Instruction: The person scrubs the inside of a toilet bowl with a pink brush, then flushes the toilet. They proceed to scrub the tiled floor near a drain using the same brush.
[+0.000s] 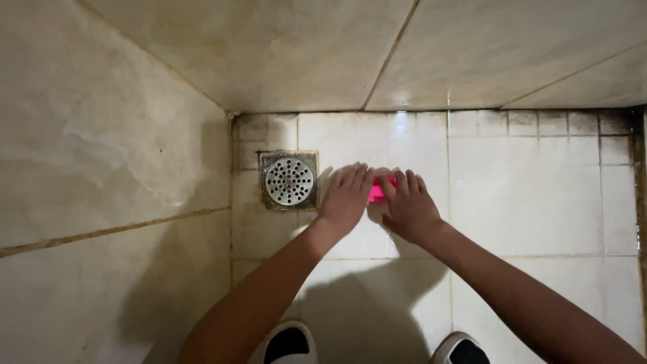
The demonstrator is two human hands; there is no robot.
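Both your hands press down on a pink scrubber (pixel 377 192) on the floor tile (pixel 526 195): left hand (pixel 346 197) and right hand (pixel 408 207) lie flat, fingers together, covering its ends. Its long axis runs left-right; the round drain (pixel 290 180) sits just left.

Your left hand (pixel 346 195) and right hand (pixel 408 205) press together on a pink brush (pixel 377 191) against the wet white floor tiles (pixel 526 195), just right of the round metal drain (pixel 289 180); your two shoes (pixel 290 342) sit well below the drain
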